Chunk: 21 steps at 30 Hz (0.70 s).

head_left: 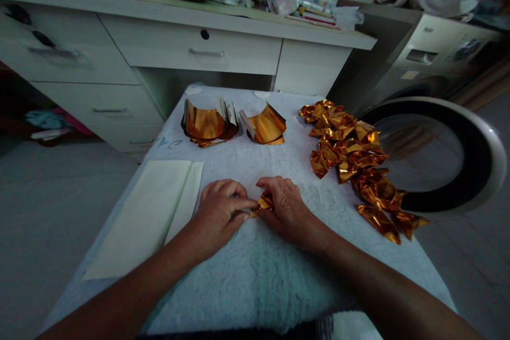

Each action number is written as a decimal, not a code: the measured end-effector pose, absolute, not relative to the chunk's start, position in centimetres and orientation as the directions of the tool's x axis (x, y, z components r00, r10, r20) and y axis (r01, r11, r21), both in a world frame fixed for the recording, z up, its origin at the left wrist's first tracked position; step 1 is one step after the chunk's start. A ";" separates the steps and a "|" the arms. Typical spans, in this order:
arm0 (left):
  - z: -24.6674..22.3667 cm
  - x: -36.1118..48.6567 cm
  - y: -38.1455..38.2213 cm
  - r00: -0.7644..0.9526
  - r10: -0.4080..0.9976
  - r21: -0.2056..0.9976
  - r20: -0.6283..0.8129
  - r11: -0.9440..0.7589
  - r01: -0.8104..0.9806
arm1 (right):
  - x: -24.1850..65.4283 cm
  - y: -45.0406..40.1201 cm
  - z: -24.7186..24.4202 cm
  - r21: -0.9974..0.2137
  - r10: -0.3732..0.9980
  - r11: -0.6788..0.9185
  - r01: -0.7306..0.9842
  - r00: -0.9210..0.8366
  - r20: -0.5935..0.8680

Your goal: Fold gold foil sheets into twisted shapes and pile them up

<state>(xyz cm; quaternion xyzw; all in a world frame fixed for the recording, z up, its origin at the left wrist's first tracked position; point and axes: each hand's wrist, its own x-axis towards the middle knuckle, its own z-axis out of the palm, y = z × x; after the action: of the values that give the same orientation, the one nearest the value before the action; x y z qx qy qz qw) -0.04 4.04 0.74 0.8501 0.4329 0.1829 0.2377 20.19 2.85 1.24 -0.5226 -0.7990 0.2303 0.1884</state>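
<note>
At the middle of the cloth-covered table point(287, 287), the left hand point(225, 207) and right hand point(285, 210) pinch a small gold foil piece point(265, 202) from both ends, presumably to steady its folds; fingers hide its full shape. Pale paper point(139, 218) lies left, folded foil pieces point(342, 143) heap right, and farther off two curved foil stacks point(205, 123) sit, seemingly for easy reach.

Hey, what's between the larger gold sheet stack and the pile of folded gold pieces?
In the head view, a smaller stack of curled gold sheets lies between the larger stack and the folded pile.
</note>
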 end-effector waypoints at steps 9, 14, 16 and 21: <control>0.3 -0.2 4.1 0.569 0.810 0.546 0.144 -0.545 0.637 | 21.1 3.3 2.0 -0.620 0.885 0.365 0.694 -0.465 0.000; 0.1 -0.2 4.0 0.564 0.808 0.541 0.171 -0.556 0.632 | 21.5 3.3 1.9 -0.647 0.865 0.400 0.650 -0.502 0.031; 0.2 -0.1 4.0 0.559 0.809 0.539 0.180 -0.557 0.632 | 21.7 3.3 1.7 -0.661 0.860 0.415 0.625 -0.506 0.061; 0.7 0.4 3.8 0.533 0.828 0.535 0.174 -0.534 0.655 | 22.1 3.2 1.4 -0.803 0.883 0.328 0.497 -0.464 0.074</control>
<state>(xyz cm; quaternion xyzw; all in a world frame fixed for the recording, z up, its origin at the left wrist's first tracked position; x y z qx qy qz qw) 0.40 3.82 0.74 0.8505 0.4358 0.2088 0.2077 22.09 3.24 1.44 -0.4470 -0.7718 0.3691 0.2615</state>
